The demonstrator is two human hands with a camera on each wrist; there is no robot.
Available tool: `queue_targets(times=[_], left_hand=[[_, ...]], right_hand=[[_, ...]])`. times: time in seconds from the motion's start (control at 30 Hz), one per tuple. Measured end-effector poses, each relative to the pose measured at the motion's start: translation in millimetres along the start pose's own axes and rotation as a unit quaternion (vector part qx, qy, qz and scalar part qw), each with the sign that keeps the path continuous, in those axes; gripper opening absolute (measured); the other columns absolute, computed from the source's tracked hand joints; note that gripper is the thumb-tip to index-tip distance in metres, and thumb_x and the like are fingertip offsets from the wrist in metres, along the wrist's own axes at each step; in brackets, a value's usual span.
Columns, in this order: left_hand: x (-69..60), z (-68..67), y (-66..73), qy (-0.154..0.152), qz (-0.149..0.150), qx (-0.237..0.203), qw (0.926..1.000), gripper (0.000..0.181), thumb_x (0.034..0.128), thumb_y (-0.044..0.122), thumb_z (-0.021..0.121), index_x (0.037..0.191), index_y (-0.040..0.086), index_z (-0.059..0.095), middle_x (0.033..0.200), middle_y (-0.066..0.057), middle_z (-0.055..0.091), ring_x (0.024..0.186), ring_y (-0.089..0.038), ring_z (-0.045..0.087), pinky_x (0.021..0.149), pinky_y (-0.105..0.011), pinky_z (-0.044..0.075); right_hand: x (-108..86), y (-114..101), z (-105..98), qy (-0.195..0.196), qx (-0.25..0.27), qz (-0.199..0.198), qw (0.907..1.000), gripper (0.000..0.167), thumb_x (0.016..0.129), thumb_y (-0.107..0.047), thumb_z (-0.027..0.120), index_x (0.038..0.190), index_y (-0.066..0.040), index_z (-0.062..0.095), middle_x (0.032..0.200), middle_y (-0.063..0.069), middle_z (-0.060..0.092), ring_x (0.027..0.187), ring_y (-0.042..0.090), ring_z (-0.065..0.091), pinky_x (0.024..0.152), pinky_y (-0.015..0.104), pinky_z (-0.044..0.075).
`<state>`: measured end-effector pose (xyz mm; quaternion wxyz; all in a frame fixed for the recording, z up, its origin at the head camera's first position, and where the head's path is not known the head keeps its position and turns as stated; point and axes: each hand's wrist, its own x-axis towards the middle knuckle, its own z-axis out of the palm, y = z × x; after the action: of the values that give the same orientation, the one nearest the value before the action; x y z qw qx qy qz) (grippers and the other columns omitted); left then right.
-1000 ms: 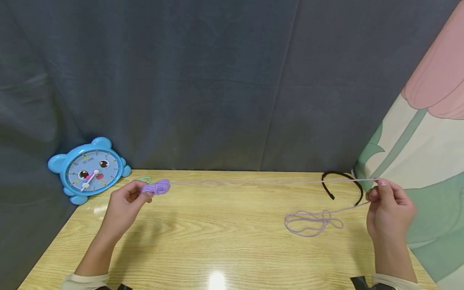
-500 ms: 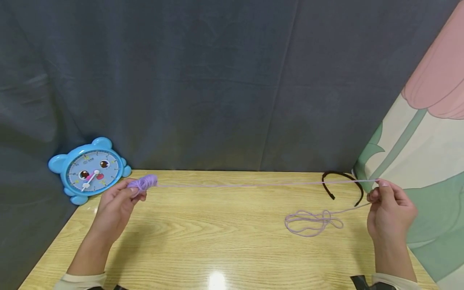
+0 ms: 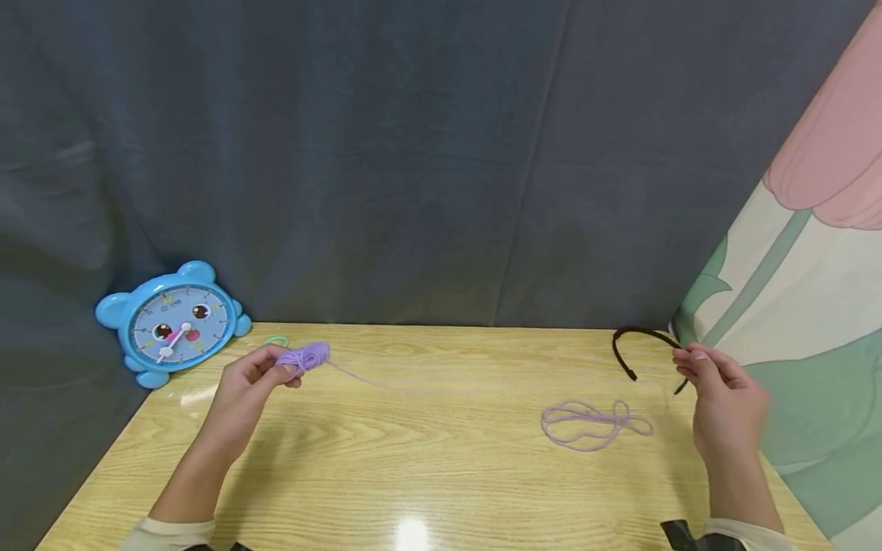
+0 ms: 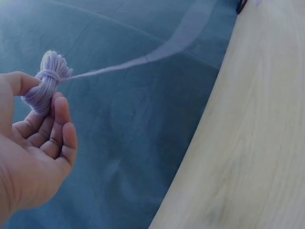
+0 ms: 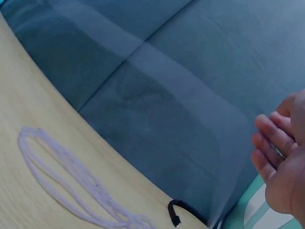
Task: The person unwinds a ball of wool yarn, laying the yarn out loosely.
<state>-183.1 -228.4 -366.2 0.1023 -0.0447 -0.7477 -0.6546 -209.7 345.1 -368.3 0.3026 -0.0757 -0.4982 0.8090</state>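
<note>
A small tied bundle of purple yarn (image 3: 306, 357) is pinched between the thumb and fingers of my left hand (image 3: 241, 390), above the left part of the table. From it runs a strand (image 4: 112, 69) that turns to a faint blur toward the right. My right hand (image 3: 726, 402) hovers over the table's right side, its fingers (image 5: 271, 136) loosely bent, and no yarn shows between them. The blurred strand passes just beside those fingertips in the right wrist view. Loose loops of the same yarn (image 3: 586, 438) lie on the table to the left of this hand.
A black headband (image 3: 620, 360) lies at the back right, partly behind the right hand. A blue bear-shaped clock (image 3: 181, 325) leans against the dark curtain (image 3: 413, 168) at the back left. A small green ring (image 3: 277, 340) lies behind the left hand on the wooden table (image 3: 441, 459).
The strand stretched taut between both hands has left the right hand and sags in a blur. My right hand moved slightly left. My left hand went left, then came back right with the bundle.
</note>
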Motion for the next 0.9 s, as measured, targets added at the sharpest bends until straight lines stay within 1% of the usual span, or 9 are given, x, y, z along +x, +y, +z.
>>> queue_targets(times=[0.07, 0.13, 0.27, 0.37, 0.5, 0.6, 0.73, 0.8, 0.9], left_hand=[[-0.1, 4.3, -0.8, -0.009, -0.002, 0.010, 0.9999, 0.009, 0.1029, 0.006, 0.058, 0.102, 0.001, 0.066, 0.089, 0.006, 0.067, 0.080, -0.010, 0.068, 0.082, -0.020, 0.056], [-0.5, 8.6, -1.9, -0.015, -0.002, 0.013, 0.9998, 0.011, 0.1024, 0.006, 0.059, 0.103, -0.003, 0.065, 0.088, 0.005, 0.067, 0.080, -0.011, 0.067, 0.081, -0.020, 0.056], [-1.4, 16.0, -4.0, -0.023, 0.002, 0.005, 0.9997, 0.011, 0.1011, 0.004, 0.060, 0.102, -0.007, 0.064, 0.085, 0.004, 0.067, 0.078, -0.011, 0.067, 0.080, -0.021, 0.056], [-2.0, 19.5, -4.9, -0.029, 0.008, -0.004, 0.9995, 0.010, 0.1005, 0.002, 0.061, 0.101, -0.007, 0.064, 0.084, 0.004, 0.067, 0.078, -0.011, 0.067, 0.078, -0.022, 0.057], [-2.9, 21.3, -5.9, -0.038, 0.006, 0.001, 0.9993, 0.007, 0.1008, 0.003, 0.061, 0.100, -0.003, 0.065, 0.085, 0.005, 0.067, 0.079, -0.010, 0.067, 0.079, -0.023, 0.057], [-3.2, 22.3, -5.9, -0.040, 0.003, 0.005, 0.9992, 0.008, 0.1008, 0.004, 0.061, 0.101, -0.003, 0.064, 0.085, 0.005, 0.067, 0.079, -0.010, 0.067, 0.079, -0.023, 0.057], [-3.1, 23.9, -5.0, -0.038, 0.003, 0.005, 0.9992, 0.012, 0.1007, 0.004, 0.061, 0.103, -0.008, 0.063, 0.086, 0.004, 0.068, 0.079, -0.010, 0.067, 0.078, -0.023, 0.057], [-3.1, 24.4, -4.7, -0.038, 0.002, 0.005, 0.9992, 0.014, 0.1008, 0.004, 0.061, 0.104, -0.010, 0.062, 0.086, 0.005, 0.068, 0.079, -0.010, 0.067, 0.078, -0.023, 0.057], [-2.4, 24.8, -5.6, -0.043, -0.003, 0.008, 0.9990, 0.012, 0.1012, 0.005, 0.061, 0.103, -0.007, 0.063, 0.087, 0.005, 0.068, 0.080, -0.010, 0.067, 0.080, -0.024, 0.058]], right_hand=[[-1.8, 1, 1, -0.004, -0.042, 0.002, 0.9991, 0.011, 0.094, -0.003, 0.072, 0.102, 0.003, 0.076, 0.086, 0.005, 0.080, 0.080, 0.013, 0.077, 0.077, 0.018, 0.061], [-5.4, 4, 5, -0.016, -0.062, -0.004, 0.9979, 0.012, 0.095, -0.005, 0.071, 0.104, 0.002, 0.076, 0.088, 0.003, 0.080, 0.082, 0.012, 0.077, 0.079, 0.017, 0.060], [-17.4, 12, 22, -0.058, -0.071, -0.029, 0.9954, 0.015, 0.097, -0.001, 0.068, 0.107, 0.009, 0.072, 0.088, 0.003, 0.080, 0.081, 0.013, 0.077, 0.080, 0.018, 0.060], [-29.4, 22, 38, -0.102, -0.084, -0.040, 0.9904, 0.019, 0.098, 0.000, 0.065, 0.110, 0.015, 0.067, 0.088, 0.003, 0.080, 0.081, 0.012, 0.077, 0.082, 0.020, 0.061], [-48.2, 38, 60, -0.159, -0.124, -0.031, 0.9790, 0.026, 0.101, -0.004, 0.064, 0.114, 0.019, 0.063, 0.090, -0.001, 0.080, 0.084, 0.011, 0.076, 0.086, 0.020, 0.060], [-63.0, 52, 78, -0.200, -0.155, -0.023, 0.9672, 0.029, 0.102, -0.008, 0.064, 0.115, 0.017, 0.063, 0.092, -0.003, 0.080, 0.086, 0.010, 0.075, 0.088, 0.020, 0.059], [-84.8, 71, 103, -0.259, -0.166, -0.007, 0.9514, 0.030, 0.103, -0.011, 0.064, 0.116, 0.015, 0.063, 0.095, -0.005, 0.079, 0.089, 0.008, 0.074, 0.088, 0.022, 0.059], [-96.3, 81, 117, -0.287, -0.161, 0.002, 0.9443, 0.030, 0.103, -0.012, 0.064, 0.117, 0.015, 0.063, 0.096, -0.006, 0.079, 0.091, 0.008, 0.074, 0.088, 0.023, 0.060], [-112.6, 96, 137, -0.320, -0.154, 0.019, 0.9345, 0.027, 0.102, -0.011, 0.064, 0.116, 0.012, 0.065, 0.096, -0.007, 0.078, 0.093, 0.007, 0.074, 0.089, 0.024, 0.060]])
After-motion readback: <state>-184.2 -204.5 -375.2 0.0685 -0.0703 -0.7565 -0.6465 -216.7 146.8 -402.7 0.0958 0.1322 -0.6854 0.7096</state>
